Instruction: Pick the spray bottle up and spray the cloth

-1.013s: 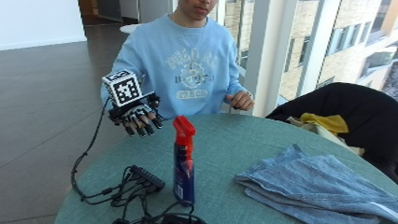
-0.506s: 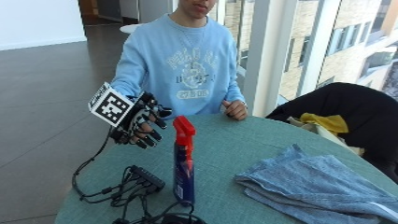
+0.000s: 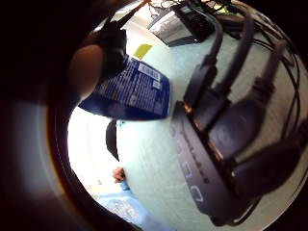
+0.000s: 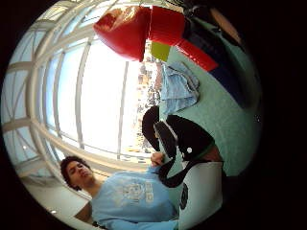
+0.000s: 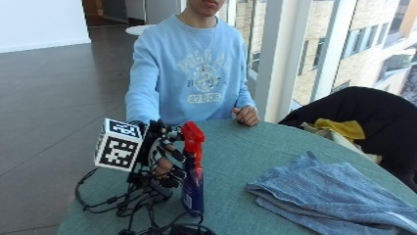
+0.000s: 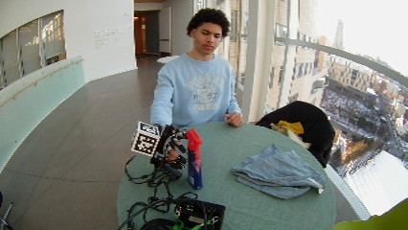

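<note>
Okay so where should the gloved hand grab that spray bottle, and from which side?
Grip the spray bottle at its narrow neck just under the red trigger head. It stands upright, so come in level from the side where the right hand already is.

No legible text: spray bottle [image 5: 193, 183] label print, sweatshirt [image 5: 196, 68] crest lettering, far wall [image 6: 115, 36] lettering all unreadable.

Daylight pours in through the windows [image 5: 306, 58] behind the counter [image 5: 273, 161], bright and glaring white in the palm views. The bottle [image 3: 130, 91] near the palm is blurred.
</note>
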`<state>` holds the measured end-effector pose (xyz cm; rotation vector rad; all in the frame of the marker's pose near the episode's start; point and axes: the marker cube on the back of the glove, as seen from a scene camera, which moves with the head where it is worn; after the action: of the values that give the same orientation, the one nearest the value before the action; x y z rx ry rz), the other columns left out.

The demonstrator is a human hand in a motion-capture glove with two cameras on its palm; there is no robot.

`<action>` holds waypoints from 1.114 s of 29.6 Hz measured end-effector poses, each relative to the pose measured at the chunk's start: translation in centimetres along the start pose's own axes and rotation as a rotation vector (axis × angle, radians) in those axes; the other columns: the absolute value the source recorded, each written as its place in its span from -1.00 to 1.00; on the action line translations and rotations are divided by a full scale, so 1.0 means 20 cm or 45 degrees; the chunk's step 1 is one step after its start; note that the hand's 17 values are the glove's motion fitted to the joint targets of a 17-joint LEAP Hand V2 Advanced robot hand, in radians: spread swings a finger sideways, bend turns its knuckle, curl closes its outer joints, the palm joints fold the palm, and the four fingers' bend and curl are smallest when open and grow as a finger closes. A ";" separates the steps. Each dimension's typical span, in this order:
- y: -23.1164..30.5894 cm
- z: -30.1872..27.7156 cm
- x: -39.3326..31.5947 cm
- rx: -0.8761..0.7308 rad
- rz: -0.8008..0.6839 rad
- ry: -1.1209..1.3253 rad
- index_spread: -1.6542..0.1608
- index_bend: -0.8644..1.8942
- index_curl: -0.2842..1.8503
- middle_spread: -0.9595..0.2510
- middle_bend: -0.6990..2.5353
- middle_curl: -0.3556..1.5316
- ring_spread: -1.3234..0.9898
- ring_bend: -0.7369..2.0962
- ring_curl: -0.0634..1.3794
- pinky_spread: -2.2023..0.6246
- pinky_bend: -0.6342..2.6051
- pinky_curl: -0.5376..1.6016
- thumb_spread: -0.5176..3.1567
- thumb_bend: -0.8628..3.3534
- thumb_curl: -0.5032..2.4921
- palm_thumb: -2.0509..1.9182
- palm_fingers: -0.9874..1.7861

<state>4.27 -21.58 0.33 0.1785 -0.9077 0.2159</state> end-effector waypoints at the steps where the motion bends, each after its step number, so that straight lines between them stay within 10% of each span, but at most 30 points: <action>1: -0.03 0.01 0.00 0.000 0.003 -0.024 0.41 -0.31 -0.53 0.45 -0.42 -0.25 0.14 -0.28 -0.52 0.68 -0.38 -0.18 -0.12 -0.57 -0.49 0.35 0.14; 33: -0.27 0.24 -0.26 0.190 -0.141 -0.028 0.54 -0.26 -0.42 0.41 -0.29 -0.13 0.08 -0.14 -0.38 0.64 -0.49 -0.20 -0.20 -0.59 -0.38 0.50 0.58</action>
<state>-1.06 -28.52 -1.19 0.3694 -0.9008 0.1793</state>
